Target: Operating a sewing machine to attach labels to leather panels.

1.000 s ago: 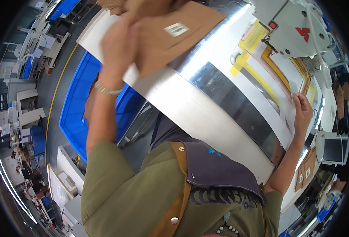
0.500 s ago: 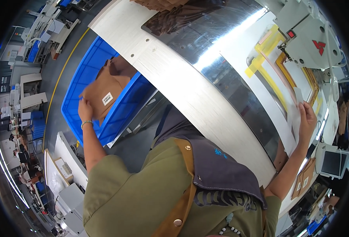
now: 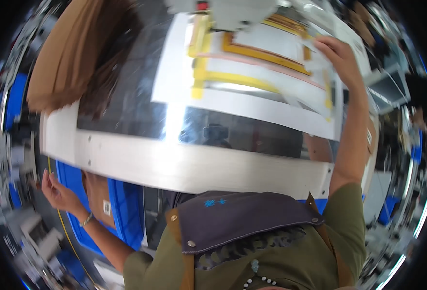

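Observation:
My left hand (image 3: 61, 194) hangs in the air by the blue bin (image 3: 126, 212), fingers apart and nothing in them. Inside the bin lies a brown piece (image 3: 99, 195) with a white label. Reaching far right, my right hand (image 3: 340, 57) has its fingers bent together at the corner of a yellow-brown frame (image 3: 266, 54). Something whitish and blurred touches those fingertips; I cannot make out what it is. The frame lies on a white sheet (image 3: 174, 82) with yellow tape (image 3: 237, 79), below a machine's pale head (image 3: 237, 12).
A stack of brown pieces (image 3: 61, 77) stands on the left of the shiny tabletop (image 3: 141, 106). The pale metal table edge (image 3: 199, 166) runs between me and the work. At the right is a grey monitor-like box (image 3: 389, 89).
My view has swung toward the table and machine. My left hand has let go of the brown piece in the bin and come away. My right hand is now by the frame's corner.

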Demonstrator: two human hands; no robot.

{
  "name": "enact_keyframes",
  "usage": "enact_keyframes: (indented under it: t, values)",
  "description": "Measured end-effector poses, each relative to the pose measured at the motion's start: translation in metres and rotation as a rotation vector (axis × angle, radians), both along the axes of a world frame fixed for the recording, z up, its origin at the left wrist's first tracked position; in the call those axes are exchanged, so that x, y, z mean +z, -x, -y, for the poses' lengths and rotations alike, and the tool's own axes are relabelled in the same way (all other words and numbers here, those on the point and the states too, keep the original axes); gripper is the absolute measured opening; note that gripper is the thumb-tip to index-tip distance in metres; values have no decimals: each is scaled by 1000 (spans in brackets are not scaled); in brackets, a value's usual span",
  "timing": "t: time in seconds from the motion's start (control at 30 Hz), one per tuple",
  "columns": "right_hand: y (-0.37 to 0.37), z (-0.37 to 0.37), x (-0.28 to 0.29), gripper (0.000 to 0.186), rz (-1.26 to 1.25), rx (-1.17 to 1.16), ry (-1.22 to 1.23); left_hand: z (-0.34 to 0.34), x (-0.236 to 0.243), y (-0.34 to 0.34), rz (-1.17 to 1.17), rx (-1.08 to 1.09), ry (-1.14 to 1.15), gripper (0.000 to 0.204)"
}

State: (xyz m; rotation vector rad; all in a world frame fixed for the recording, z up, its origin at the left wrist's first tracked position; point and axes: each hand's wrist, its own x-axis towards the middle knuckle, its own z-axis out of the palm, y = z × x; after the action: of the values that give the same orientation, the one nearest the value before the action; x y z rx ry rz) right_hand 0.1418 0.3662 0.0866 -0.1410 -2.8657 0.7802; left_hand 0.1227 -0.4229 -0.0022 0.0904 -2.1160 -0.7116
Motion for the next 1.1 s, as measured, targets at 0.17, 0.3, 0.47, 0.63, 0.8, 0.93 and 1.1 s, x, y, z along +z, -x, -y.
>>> enact_keyframes:
  t: [0.17,0.3,0.47,0.63,0.8,0.93,1.1]
  values:
    - [42,36,-6,32,-30,82,148,-209,40,54,233,-717,84,26]
    - [67,43,-34,25,-34,164,176,-341,29,79,332,-1126,553,47]
    - [70,54,-59,21,255,189,85,-406,7,96,354,-1129,849,57]
    - [71,59,-61,27,153,175,46,-424,-5,106,382,-1141,891,66]
    - [80,66,-65,26,198,146,152,-422,-5,108,446,-1134,879,74]
    - [84,73,-68,22,201,136,159,-424,-4,111,469,-1132,877,73]
    - [88,73,-75,24,193,125,189,-429,-1,111,483,-1151,867,75]
